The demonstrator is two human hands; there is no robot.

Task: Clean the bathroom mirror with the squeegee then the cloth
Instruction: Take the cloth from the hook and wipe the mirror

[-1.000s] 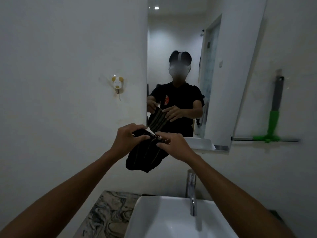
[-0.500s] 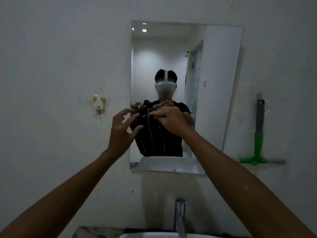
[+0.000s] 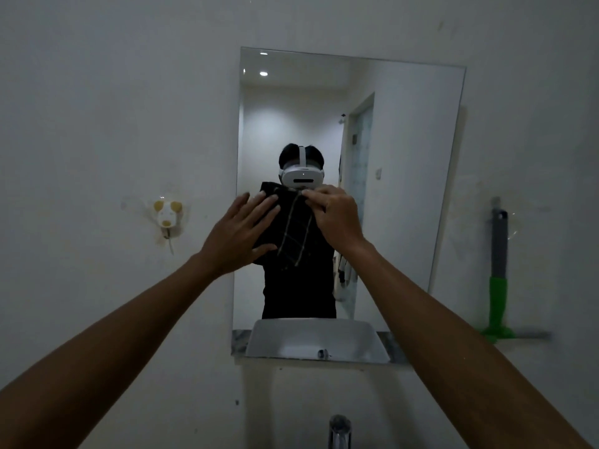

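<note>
A dark cloth with pale check lines (image 3: pixel 293 228) is held up against the middle of the rectangular wall mirror (image 3: pixel 398 176). My right hand (image 3: pixel 335 215) pinches the cloth's top edge. Over the cloth's left half my left hand (image 3: pixel 241 233) lies flat, fingers spread. The green and grey squeegee (image 3: pixel 497 277) hangs on the wall to the right of the mirror, blade at the bottom, with neither hand near it.
A small white and yellow animal-shaped wall hook (image 3: pixel 167 217) sits left of the mirror. The top of a chrome tap (image 3: pixel 339 431) shows at the bottom edge. The mirror reflects a white basin and a person in a headset.
The view has tilted up, so the real sink has dropped out of sight. Both hands rose with the cloth from sink height to the mirror glass, and my left hand spread flat onto it.
</note>
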